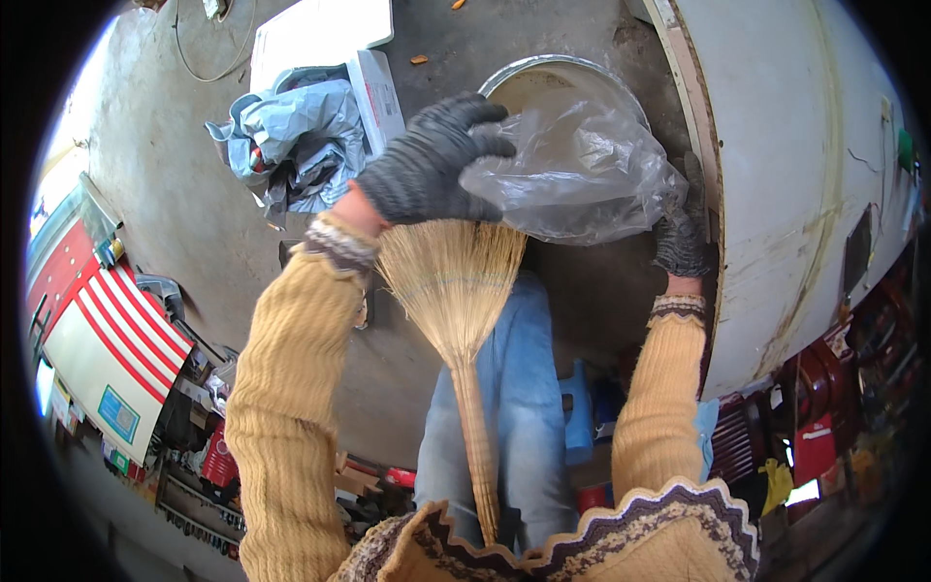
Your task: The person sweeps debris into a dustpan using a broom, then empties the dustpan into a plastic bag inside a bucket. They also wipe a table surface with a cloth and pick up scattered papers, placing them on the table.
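Observation:
A clear, crumpled plastic bag (582, 179) stretches between my hands, over the near side of a round white bucket (558, 66). My left hand (432, 165), in a dark grey knit glove, is at the bag's left edge with its fingers spread apart. At the bag's right end my right hand (682, 238), gloved alike, grips the gathered plastic; its fingers are partly hidden. A straw broom (456, 291) stands bristles up between my forearms, its handle in front of my jeans. My left glove covers part of the bristle tips.
Left of the bucket lie crumpled blue-grey plastic sheeting (305, 126) and a white box (376, 97) on the concrete floor. A large pale panel (795, 184) rises close along my right. A blue jug (577, 412) is beside my legs. Tools and boxes crowd the lower left.

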Demonstrator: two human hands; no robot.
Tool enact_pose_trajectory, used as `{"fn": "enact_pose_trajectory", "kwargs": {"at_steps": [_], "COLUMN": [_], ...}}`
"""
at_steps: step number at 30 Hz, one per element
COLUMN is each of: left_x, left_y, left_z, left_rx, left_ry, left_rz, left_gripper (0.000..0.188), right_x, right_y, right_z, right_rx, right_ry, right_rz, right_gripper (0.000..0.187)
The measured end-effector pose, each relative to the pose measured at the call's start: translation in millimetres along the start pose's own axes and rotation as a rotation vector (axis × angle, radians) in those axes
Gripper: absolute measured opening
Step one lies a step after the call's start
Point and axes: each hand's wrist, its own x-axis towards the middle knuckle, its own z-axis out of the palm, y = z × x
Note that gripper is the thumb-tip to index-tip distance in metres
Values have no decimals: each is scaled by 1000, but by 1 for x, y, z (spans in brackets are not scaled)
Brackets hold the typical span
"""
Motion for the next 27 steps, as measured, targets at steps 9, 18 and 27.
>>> {"fn": "enact_pose_trajectory", "kwargs": {"at_steps": [9, 18, 27], "left_x": [42, 109, -56], "left_y": [-51, -151, -83], "left_z": [47, 112, 123], "left_rx": [-590, -224, -450], "left_ry": [454, 63, 237], "left_rz": [-668, -815, -1118], "left_gripper": [34, 49, 41], "right_x": [78, 154, 34], "right_y": [18, 85, 149], "right_z": [25, 20, -22], "right_rx": [67, -13, 372], "right_ry": [95, 225, 465], "right_rz": [97, 365, 662], "right_gripper": [30, 31, 43]}}
